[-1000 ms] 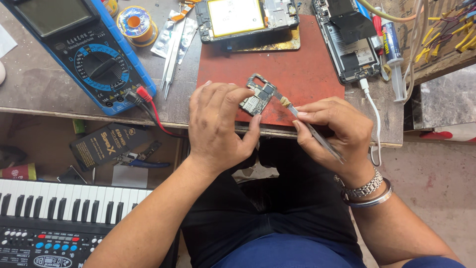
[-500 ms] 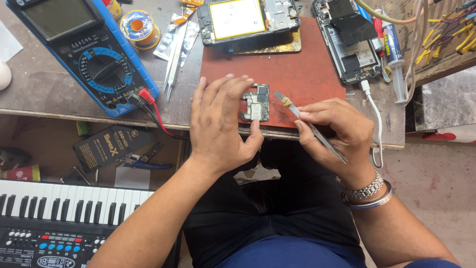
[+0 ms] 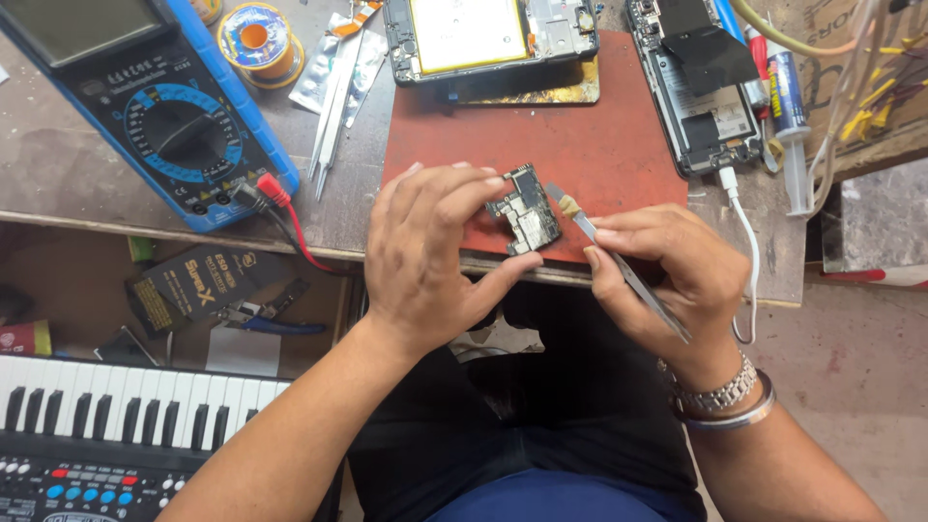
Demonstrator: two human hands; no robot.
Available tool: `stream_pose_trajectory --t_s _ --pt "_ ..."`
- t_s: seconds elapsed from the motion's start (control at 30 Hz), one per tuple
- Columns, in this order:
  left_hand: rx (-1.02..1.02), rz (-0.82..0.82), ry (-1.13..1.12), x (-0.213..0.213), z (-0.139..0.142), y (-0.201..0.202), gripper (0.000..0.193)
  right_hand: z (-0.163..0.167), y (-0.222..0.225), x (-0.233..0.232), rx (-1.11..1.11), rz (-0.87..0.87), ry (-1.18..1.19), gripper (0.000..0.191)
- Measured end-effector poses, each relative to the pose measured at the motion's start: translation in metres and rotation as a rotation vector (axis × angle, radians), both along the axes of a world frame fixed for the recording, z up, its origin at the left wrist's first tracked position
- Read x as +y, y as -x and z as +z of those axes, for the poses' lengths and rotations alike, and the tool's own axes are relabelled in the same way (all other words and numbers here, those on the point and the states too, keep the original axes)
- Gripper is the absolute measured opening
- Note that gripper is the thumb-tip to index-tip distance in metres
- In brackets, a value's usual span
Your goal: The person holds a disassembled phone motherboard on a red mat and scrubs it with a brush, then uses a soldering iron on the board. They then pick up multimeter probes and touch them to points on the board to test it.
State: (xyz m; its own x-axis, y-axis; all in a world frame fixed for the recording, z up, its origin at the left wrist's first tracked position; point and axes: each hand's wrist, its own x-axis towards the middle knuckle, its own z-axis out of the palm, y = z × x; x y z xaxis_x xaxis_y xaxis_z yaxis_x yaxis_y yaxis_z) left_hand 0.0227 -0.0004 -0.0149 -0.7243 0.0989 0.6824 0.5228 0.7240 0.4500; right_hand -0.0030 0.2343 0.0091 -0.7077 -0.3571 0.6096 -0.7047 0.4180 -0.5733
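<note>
Circuit board (image 3: pixel 524 215): a small phone board, bare, out of any phone body. It is pinched in the grip of the left hand (image 3: pixel 435 253), fingertips on its upper edge and thumb under its lower edge, held just above the near edge of the red mat (image 3: pixel 590 145) on the bench (image 3: pixel 68 174).

The right hand (image 3: pixel 667 266) is just to the right of that grip. Its own grip is pressed together on a thin metal tool (image 3: pixel 619 263), whose flat tip points at the board's right edge and sits just beside it; contact cannot be confirmed.

Beyond the left grip, at the mat's far edge, lies an opened phone body (image 3: pixel 483 34) with its inside exposed. A second opened phone (image 3: pixel 698 87) lies beyond the right grip. Well to the left of both grips are a blue multimeter (image 3: pixel 155 106), a solder spool (image 3: pixel 256 39) and tweezers (image 3: pixel 329 116).

Judgement on progress: dismantling appears done, as the board is out. Work on the board itself looks to be under way; refitting is not yet done.
</note>
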Motion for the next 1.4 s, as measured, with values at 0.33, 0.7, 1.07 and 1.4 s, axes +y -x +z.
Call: stream_pose_trajectory --t_s 0.33,0.7,1.07,1.4 --pt "0.075 -0.075 -0.102 -0.004 -0.017 0.024 0.078 -0.026 0.018 0.008 -0.033 -0.037 0.236 0.016" --pt "0.066 -0.102 -0.123 -0.01 -0.028 0.032 0.077 -0.044 0.023 0.017 -0.064 -0.051 0.189 0.018" --pt "0.07 -0.101 -0.099 -0.013 -0.03 0.03 0.076 -0.046 0.02 0.013 -0.065 -0.065 0.188 0.016" --pt "-0.053 0.053 0.111 -0.003 -0.021 0.023 0.049 -0.025 0.019 -0.003 -0.046 -0.009 0.044 0.017"
